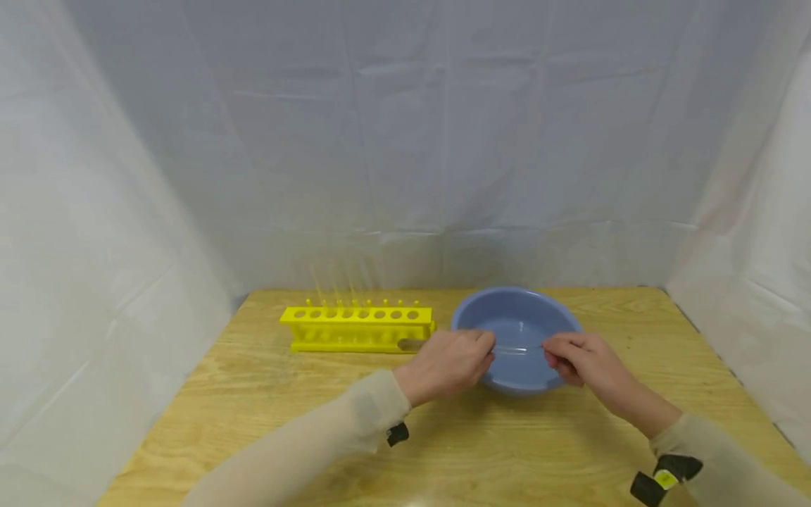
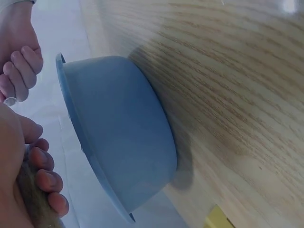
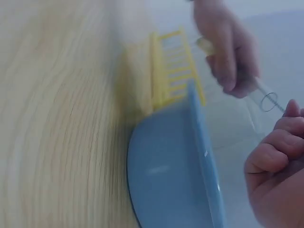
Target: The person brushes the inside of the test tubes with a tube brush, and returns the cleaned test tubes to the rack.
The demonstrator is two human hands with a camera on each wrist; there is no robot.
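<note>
My left hand (image 1: 448, 362) grips a clear glass test tube (image 1: 512, 349) lying nearly level over the front of the blue basin (image 1: 516, 380). Inside the tube's left end, brownish-grey bristles of a test tube brush (image 1: 410, 344) stick out past my fist; they show again below the curled fingers in the left wrist view. The thin wire handle (image 3: 279, 105) of the brush comes out of the tube's open mouth (image 3: 269, 101). My right hand (image 1: 586, 360) pinches that wire at the right, fingers curled. The part of the tube inside my left fist is hidden.
A yellow test tube rack (image 1: 355, 315) stands left of the basin, with several clear test tubes (image 1: 351, 282) upside down on its rear pegs. Wooden table (image 1: 266, 415) lies beneath; white sheeting (image 1: 405, 141) hangs behind and at both sides.
</note>
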